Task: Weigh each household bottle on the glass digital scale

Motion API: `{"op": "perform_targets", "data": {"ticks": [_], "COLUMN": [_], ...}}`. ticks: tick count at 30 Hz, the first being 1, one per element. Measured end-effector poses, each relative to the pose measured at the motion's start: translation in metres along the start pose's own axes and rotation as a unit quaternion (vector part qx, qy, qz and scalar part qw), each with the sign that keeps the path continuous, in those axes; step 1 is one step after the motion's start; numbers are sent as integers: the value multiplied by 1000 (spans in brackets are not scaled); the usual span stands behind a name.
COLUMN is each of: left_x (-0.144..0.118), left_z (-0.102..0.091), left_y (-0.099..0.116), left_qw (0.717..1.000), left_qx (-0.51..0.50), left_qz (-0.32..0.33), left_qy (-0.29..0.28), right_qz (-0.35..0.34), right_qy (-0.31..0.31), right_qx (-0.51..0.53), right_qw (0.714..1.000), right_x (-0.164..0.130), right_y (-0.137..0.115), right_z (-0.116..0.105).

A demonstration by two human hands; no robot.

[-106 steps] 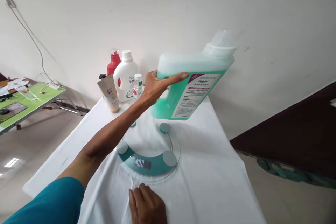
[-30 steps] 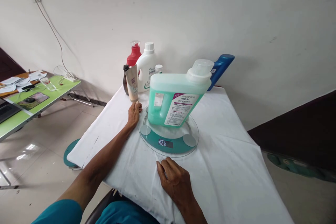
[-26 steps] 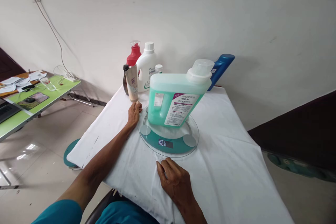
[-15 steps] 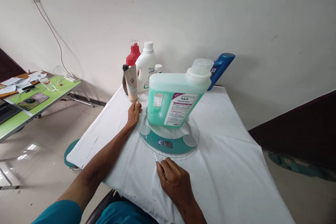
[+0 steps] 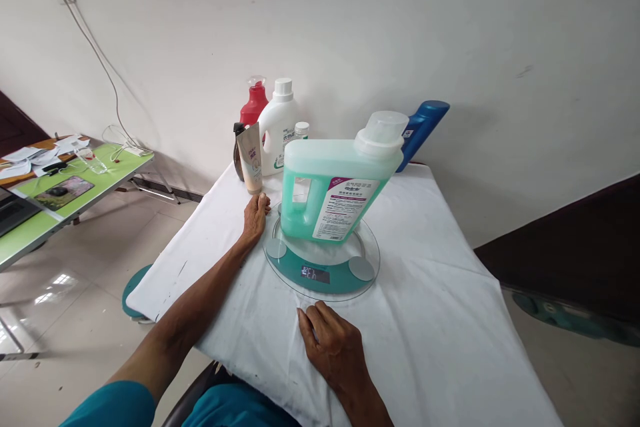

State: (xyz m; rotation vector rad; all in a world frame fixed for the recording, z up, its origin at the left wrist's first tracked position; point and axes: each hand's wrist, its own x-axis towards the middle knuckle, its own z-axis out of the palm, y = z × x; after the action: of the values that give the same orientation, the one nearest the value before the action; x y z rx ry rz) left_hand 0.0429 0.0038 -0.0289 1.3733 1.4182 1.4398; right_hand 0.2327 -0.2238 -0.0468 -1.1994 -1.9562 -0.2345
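Crowding the far edge of the white-clothed table [image 5: 430,320] were a red spray bottle [image 5: 254,104], a white detergent bottle [image 5: 278,127], a small clear bottle [image 5: 301,131] and a beige tube [image 5: 250,159] standing cap-down, with a blue bottle [image 5: 423,127] leaning against the wall off to the right. A green side table [image 5: 75,197] stood away to the left. Front and centre, the green detergent jug [image 5: 335,190] stood on the round glass scale [image 5: 321,260], its display [image 5: 315,273] lit and facing the person. The jug was upright, its long side running left to right, handle to the left, capped spout up at the right, label facing the camera. The left hand [image 5: 255,217] lay loosely curled and empty on the cloth, just beside the scale's left rim, near the tube. The right hand [image 5: 333,347] rested flat, fingers spread, holding nothing, just in front of the scale.
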Motion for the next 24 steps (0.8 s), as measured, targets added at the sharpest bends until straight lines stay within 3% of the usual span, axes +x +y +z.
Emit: {"op": "perform_targets", "data": {"ticks": [17,20,24], "left_x": [-2,-3,-8], "left_z": [1,-1,1], "left_y": [1,10,38], "left_qw": [1000,999,991], "left_qx": [-2,16,31], "left_qz": [-3,17,106], "left_qy": [4,35,70], "right_qz": [-1,-5,-10], "right_qy": [2,0,4], "right_qx": [12,15,16], "right_qw": [1000,1000,1000], "right_x": [-1,0,0], "right_y": [2,2,2], "right_z": [2,1,1]}}
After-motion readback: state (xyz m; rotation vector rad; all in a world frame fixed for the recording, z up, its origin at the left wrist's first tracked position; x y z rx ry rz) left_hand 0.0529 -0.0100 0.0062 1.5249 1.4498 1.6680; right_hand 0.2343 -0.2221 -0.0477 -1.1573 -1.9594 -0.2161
